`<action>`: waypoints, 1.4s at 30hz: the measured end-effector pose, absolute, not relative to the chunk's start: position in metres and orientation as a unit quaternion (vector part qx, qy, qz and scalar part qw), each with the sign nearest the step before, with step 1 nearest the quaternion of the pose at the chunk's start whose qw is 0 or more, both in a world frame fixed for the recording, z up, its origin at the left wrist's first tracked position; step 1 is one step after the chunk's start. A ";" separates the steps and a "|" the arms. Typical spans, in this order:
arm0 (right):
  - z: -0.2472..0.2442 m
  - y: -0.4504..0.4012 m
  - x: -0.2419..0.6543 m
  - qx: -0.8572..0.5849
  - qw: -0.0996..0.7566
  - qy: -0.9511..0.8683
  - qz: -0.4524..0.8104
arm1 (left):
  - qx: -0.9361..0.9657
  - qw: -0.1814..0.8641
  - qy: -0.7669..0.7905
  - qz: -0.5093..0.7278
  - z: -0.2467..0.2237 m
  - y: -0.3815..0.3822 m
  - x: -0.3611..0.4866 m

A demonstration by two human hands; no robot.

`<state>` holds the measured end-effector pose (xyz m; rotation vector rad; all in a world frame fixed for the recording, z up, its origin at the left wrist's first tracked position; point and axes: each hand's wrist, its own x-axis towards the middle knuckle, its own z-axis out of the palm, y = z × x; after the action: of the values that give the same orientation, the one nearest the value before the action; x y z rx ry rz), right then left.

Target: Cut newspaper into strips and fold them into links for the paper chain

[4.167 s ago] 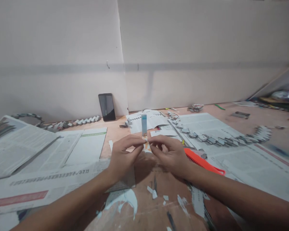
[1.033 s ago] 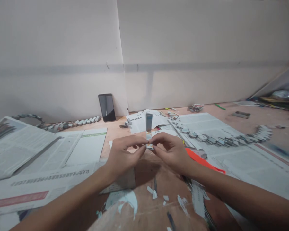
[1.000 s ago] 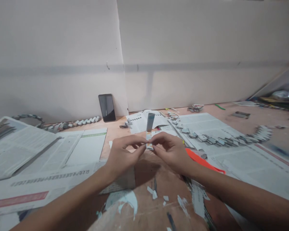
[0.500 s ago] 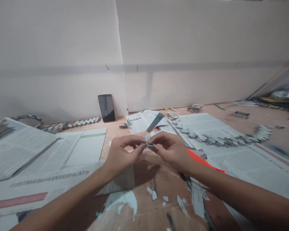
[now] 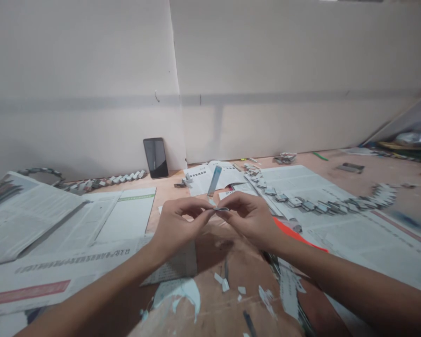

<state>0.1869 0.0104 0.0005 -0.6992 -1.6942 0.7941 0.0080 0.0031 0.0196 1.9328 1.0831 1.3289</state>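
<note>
My left hand (image 5: pixel 180 223) and my right hand (image 5: pixel 251 219) meet fingertip to fingertip above the table. Between them they pinch a narrow folded paper strip (image 5: pixel 214 181). Its blue-grey end sticks up and away from me, and a small flat fold (image 5: pixel 221 208) shows edge-on at my right fingertips. The thumbs and index fingers of both hands are closed on it; how the folds lie inside the grip is hidden. Beyond my right hand a zigzag chain of folded paper links (image 5: pixel 323 206) curves across newspaper.
A phone (image 5: pixel 156 158) leans on the wall (image 5: pixel 91 70). Newspapers (image 5: pixel 66 255) spread at left, more newspaper (image 5: pixel 382 252) at right. Another folded paper chain (image 5: pixel 122 178) lies along the back left. White paper scraps (image 5: pixel 225 284) and an orange-red piece (image 5: pixel 298 237) lie close by.
The strip's raised end has swung left, from leaning right to standing more upright. The fold at my right fingertips now looks flatter and lies more to the right. Both hands have hardly moved.
</note>
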 end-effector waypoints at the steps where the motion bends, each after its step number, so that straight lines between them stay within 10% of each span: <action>1: 0.001 0.010 0.187 -0.295 0.542 -0.712 0.335 | 0.719 0.277 0.403 0.494 0.019 0.003 0.008; 42: 0.003 0.006 0.179 -0.353 0.535 -0.543 0.543 | 0.583 0.517 0.395 0.486 0.013 0.002 0.016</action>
<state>0.1786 0.0057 0.0034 -0.8402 -1.2939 1.2940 0.0160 0.0024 0.0127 1.3999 0.9470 1.1671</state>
